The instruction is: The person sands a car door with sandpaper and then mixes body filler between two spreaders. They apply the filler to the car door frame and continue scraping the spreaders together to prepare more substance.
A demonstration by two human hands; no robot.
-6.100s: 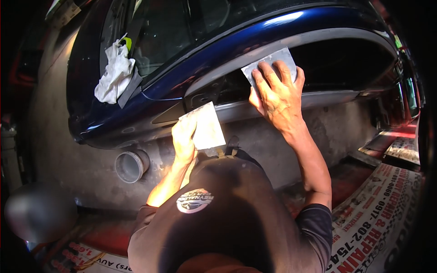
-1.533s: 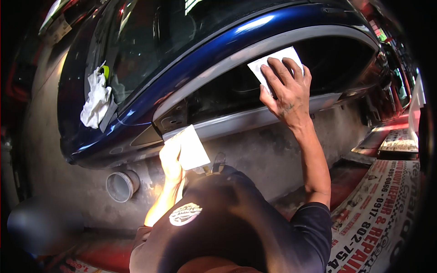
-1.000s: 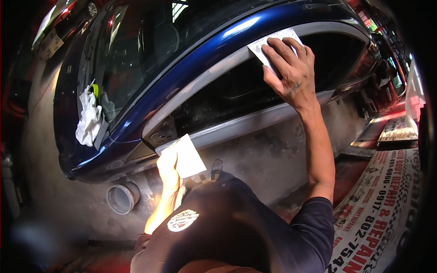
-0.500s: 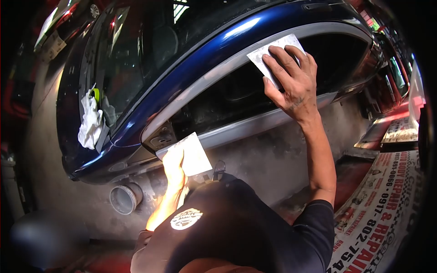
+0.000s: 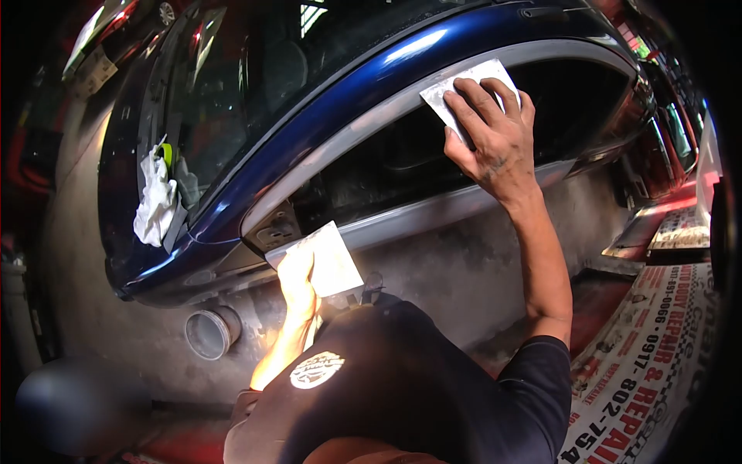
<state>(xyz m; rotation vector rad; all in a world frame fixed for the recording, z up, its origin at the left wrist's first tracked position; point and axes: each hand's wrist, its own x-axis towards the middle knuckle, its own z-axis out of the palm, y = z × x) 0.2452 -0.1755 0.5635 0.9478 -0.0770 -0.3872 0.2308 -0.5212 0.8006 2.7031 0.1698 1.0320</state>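
My right hand (image 5: 495,143) presses a thin, grey-smudged white plate (image 5: 442,97) against the grey upper frame (image 5: 371,124) of a car's side window. Its fingers lie over the plate's face, with the thumb at the lower edge. Bright sunlight falls on my left hand (image 5: 297,274), which is closed on a second square white plate (image 5: 334,263) in front of my chest, near the front corner of the window. Whatever coats this plate is washed out by glare. Dark blue paint covers the car (image 5: 309,100) around the grey frame.
A white crumpled cloth (image 5: 157,203) lies by the windshield base with a yellow-green item (image 5: 165,153) beside it. On the floor stands a round bucket (image 5: 209,334). A printed banner (image 5: 641,371) spreads at the right, and another vehicle (image 5: 100,35) is at the far upper left.
Very little differs. My right hand has shifted slightly left on its plate, which stays against the frame. The plate in my left hand has turned a little and risen at its top corner.
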